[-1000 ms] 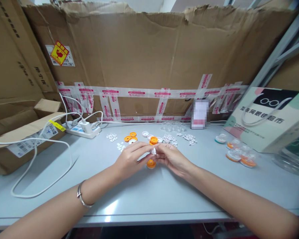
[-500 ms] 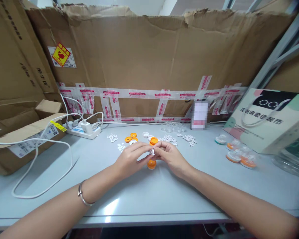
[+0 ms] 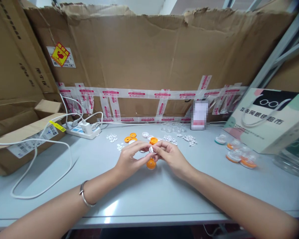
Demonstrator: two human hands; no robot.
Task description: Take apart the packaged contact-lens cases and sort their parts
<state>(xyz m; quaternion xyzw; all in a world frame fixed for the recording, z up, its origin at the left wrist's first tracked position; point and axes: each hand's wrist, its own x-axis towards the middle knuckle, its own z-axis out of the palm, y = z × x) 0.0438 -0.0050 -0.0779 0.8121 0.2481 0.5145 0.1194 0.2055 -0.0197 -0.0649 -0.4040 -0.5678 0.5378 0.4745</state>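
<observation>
Two bare hands, both yours, meet just below the centre of the frame, above a pale grey table (image 3: 149, 199). Your left hand (image 3: 131, 156) is partly curled, with index finger and thumb spread a little around a small white part (image 3: 151, 149), which sits between their tips. Your right hand (image 3: 173, 160) is pinched nearly closed on the right side of that same part; its lower fingers are partly hidden. On your left wrist is a silver bracelet (image 3: 84, 194).

Directly under your fingertips lies an orange disc (image 3: 151, 164), and just above them, an orange cup (image 3: 153, 141). Left of that cup, orange rings (image 3: 130, 137) lie near a white ring (image 3: 145, 134). Farther left are small white discs (image 3: 112, 137). Right of your fingertips, white pieces (image 3: 169, 139) lie in a loose pile, with clear pieces (image 3: 173, 127) behind them and another white cluster (image 3: 190, 140) to the right.

At middle right, a group of clear-topped pieces (image 3: 233, 156) with coloured bases, orange and teal, lies in front of a printed paper bag (image 3: 266, 119). A phone (image 3: 199, 116), its screen blurred out, leans upright against a tall cardboard sheet (image 3: 149, 53) filling the upper frame. At middle left, a white power strip (image 3: 88, 132) rests beside an open cardboard box (image 3: 17, 146).
</observation>
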